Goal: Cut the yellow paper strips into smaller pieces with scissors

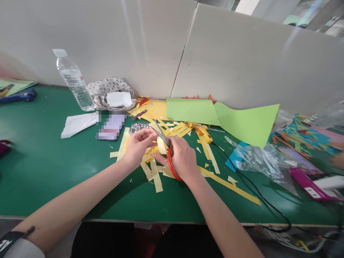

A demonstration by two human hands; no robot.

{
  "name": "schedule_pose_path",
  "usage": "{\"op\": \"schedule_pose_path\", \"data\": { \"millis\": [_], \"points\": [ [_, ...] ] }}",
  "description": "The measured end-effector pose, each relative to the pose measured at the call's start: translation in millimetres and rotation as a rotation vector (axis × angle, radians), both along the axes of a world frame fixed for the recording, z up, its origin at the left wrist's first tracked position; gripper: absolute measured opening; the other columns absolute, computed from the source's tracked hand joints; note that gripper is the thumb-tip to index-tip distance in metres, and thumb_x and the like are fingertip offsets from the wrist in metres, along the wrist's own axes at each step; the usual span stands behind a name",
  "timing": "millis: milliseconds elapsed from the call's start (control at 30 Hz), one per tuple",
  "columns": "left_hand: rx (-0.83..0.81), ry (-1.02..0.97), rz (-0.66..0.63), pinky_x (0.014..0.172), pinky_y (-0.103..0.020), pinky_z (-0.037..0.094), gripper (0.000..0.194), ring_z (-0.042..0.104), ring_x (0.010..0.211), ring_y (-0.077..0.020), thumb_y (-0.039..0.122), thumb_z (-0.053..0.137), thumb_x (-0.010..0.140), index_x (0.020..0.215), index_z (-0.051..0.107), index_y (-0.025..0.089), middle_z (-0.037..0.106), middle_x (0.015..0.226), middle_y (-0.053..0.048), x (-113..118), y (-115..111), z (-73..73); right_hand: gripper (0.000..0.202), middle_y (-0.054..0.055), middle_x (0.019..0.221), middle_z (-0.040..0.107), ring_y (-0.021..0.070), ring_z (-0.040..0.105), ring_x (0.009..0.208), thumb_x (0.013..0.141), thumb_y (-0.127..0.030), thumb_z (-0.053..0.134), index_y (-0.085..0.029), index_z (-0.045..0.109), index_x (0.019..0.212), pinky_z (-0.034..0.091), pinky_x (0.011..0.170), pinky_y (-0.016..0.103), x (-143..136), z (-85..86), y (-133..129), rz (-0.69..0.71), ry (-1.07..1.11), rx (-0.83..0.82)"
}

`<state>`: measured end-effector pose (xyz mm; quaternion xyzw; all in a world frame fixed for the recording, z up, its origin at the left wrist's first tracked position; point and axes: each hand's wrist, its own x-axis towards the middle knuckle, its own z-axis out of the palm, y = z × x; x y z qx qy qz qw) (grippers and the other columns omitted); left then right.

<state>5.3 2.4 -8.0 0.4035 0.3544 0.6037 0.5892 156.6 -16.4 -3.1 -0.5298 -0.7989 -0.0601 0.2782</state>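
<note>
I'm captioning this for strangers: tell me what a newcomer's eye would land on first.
Probably the red-handled scissors held in the right hand, above scattered yellow paper strips. Then the bright green paper along the wall behind, and the clear bottle at the back left.

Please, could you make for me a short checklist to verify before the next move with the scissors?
1. Scissors held in the right hand: ok.
2. Left hand well away from the blades: not ok, it looks very near.
3. Paper strips cleared from under the hands: not ok, many lie there.
4. Glue gun cold: cannot tell.
5. Black cord away from the blades: ok.
6. Bottle capped: ok.
</note>
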Motion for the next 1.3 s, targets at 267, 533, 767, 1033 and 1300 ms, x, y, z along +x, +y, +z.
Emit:
{"op": "schedule_pose_path", "data": {
  "millis": [267, 533, 767, 1033, 1300],
  "points": [
    [-0.052, -0.079, -0.082, 0.060, -0.016, 0.051, 0.017, 0.058, 0.061, -0.0056, 0.029, 0.074, 0.067, 0.072, 0.064, 0.017, 0.062, 0.070, 0.003, 0.1, -0.2, 2.2, 0.048, 0.006, 0.078, 0.061, 0.0184, 0.055, 0.075, 0.074, -0.063, 0.052, -0.018, 0.053, 0.092, 0.036, 0.058, 0.026, 0.3, -0.9, -0.5, 0.005, 0.023, 0.028],
    [-0.094, -0.101, -0.129, 0.059, -0.017, 0.050, 0.015, 0.057, 0.058, -0.0048, 0.027, 0.073, 0.069, 0.072, 0.063, 0.017, 0.063, 0.070, 0.003, -0.2, 0.1, 3.1, 0.047, 0.005, 0.073, 0.061, 0.0181, 0.055, 0.072, 0.074, -0.063, 0.051, -0.018, 0.055, 0.087, 0.035, 0.056, 0.026, 0.4, 0.4, -1.0, 0.006, 0.026, 0.035],
    [-0.068, -0.060, -0.134, 0.059, -0.017, 0.049, 0.015, 0.058, 0.061, -0.0057, 0.028, 0.072, 0.070, 0.073, 0.064, 0.016, 0.064, 0.071, 0.001, -2.2, 0.9, 1.9, 0.047, 0.005, 0.070, 0.060, 0.0168, 0.054, 0.068, 0.072, -0.063, 0.054, -0.018, 0.056, 0.084, 0.034, 0.055, 0.025, 1.6, 0.8, -0.9, 0.013, 0.036, 0.042],
    [-0.044, -0.039, -0.132, 0.058, -0.017, 0.050, 0.013, 0.057, 0.057, -0.0054, 0.027, 0.072, 0.070, 0.072, 0.065, 0.016, 0.063, 0.067, 0.002, -4.5, 3.2, 4.5, 0.046, 0.003, 0.068, 0.059, 0.0156, 0.053, 0.065, 0.071, -0.063, 0.056, -0.018, 0.055, 0.082, 0.034, 0.055, 0.025, 4.1, 0.2, 0.0, 0.022, 0.054, 0.072],
    [-0.036, -0.044, -0.157, 0.059, -0.018, 0.050, 0.011, 0.056, 0.056, -0.0053, 0.026, 0.073, 0.069, 0.070, 0.066, 0.017, 0.062, 0.065, 0.002, -6.8, 5.0, 4.4, 0.045, 0.004, 0.068, 0.060, 0.0162, 0.054, 0.066, 0.072, -0.063, 0.056, -0.019, 0.056, 0.082, 0.035, 0.055, 0.025, 4.9, -0.1, 0.6, 0.037, 0.058, 0.084]
  ]
}}
